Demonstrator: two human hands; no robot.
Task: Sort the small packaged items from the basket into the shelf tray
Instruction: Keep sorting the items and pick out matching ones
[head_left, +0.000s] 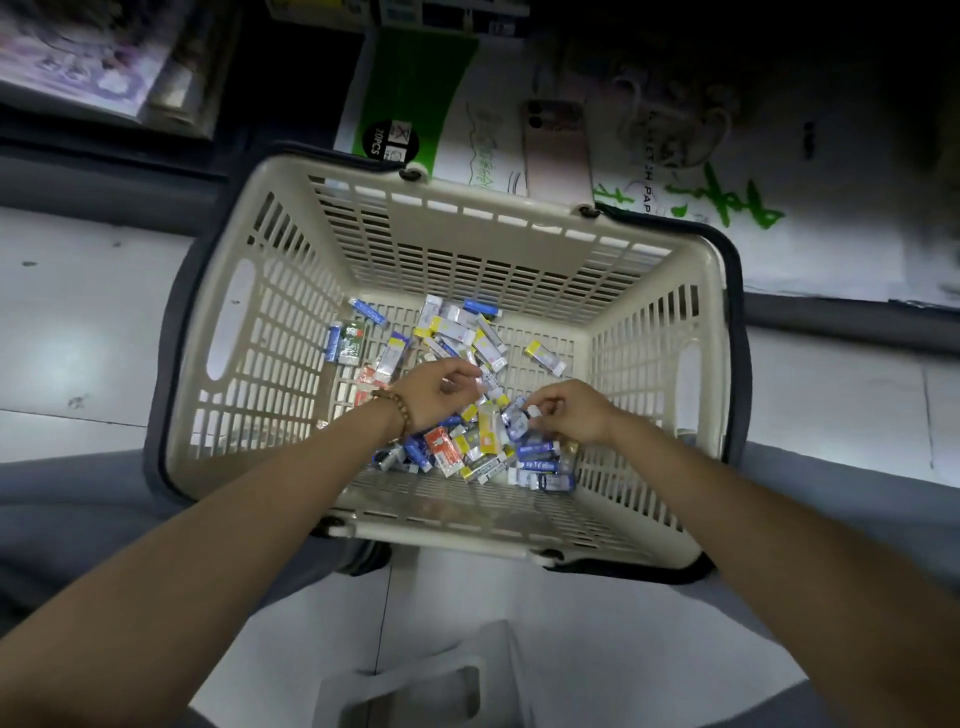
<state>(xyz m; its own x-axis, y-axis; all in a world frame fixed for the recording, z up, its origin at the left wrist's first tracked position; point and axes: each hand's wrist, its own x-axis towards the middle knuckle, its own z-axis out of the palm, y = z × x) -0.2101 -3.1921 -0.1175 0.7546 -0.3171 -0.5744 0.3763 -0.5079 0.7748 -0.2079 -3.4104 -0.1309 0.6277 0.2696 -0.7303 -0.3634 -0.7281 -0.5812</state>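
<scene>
left hand (439, 391) pinches a white packet (489, 381) mid-basket (470, 205). right hand (570, 411) pinches a blue-white packet (516, 423), long axis roughly pointing at the far wall.

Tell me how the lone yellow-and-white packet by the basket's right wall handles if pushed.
The yellow-and-white box-shaped packet looks flat-sided, so it should slide, not roll. Its glossy wrap may slip when pinched. A corner could snag the beige slotted plastic basket.

Inside the basket (519, 221), left hand (434, 392) pinches a white packet (488, 383), right hand (569, 413) a blue packet (516, 423).
</scene>
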